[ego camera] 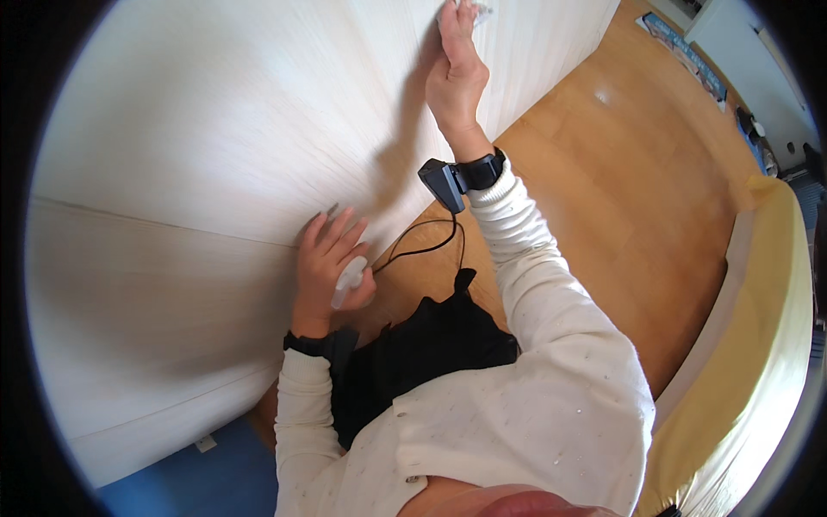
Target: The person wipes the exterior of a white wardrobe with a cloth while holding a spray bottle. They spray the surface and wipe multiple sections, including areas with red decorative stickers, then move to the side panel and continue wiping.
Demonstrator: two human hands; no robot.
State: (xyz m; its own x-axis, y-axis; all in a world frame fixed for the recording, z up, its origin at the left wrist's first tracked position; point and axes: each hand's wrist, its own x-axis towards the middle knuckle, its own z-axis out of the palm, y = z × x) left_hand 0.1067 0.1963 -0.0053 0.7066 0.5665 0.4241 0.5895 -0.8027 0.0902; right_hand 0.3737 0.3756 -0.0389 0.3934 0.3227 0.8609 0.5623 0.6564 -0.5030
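Before me stands a large cabinet-like piece with pale wood-grain panels (pixel 226 129). My left hand (pixel 333 271) is near a panel seam, its fingers spread close to the surface. A small whitish translucent plastic piece (pixel 349 280) is held at its thumb and palm. By those fingertips a small dark, slim thing (pixel 333 209) shows on the panel; its kind is unclear. My right hand (pixel 457 84) reaches up along the panel at the top edge of the view. Its fingers are at a crumpled-looking clear or whitish thing (pixel 481 14), partly hidden and cut off.
Black devices are strapped to both wrists; a black cable (pixel 426 249) hangs from the right one (pixel 446 184). Wooden floor (pixel 614 194) lies to the right, with a yellow-covered piece of furniture (pixel 743 310) beyond. A blue surface (pixel 200 472) shows at lower left.
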